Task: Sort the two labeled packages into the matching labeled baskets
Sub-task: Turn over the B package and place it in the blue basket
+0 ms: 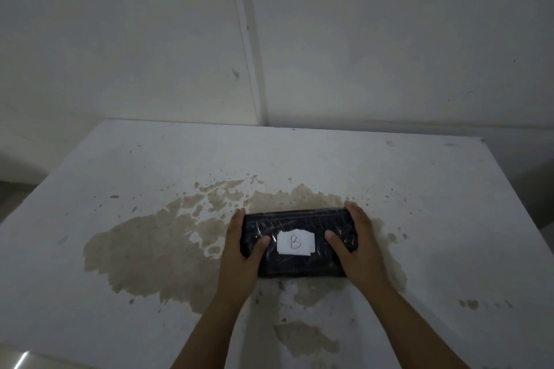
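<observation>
A dark package (299,223) wrapped in clear film lies in the middle of the white table (135,177). A white paper label (296,243) on its top carries a handwritten letter B. My left hand (242,244) grips the package's left end, thumb on top near the label. My right hand (358,240) grips the right end the same way. Both hands hold the package from its two short sides. No basket and no second package is in view.
A large brownish stain (150,252) spreads over the tabletop around and left of the package. The table's far edge meets a pale wall with a vertical seam (245,39). The table's left and right edges drop off to a dark floor.
</observation>
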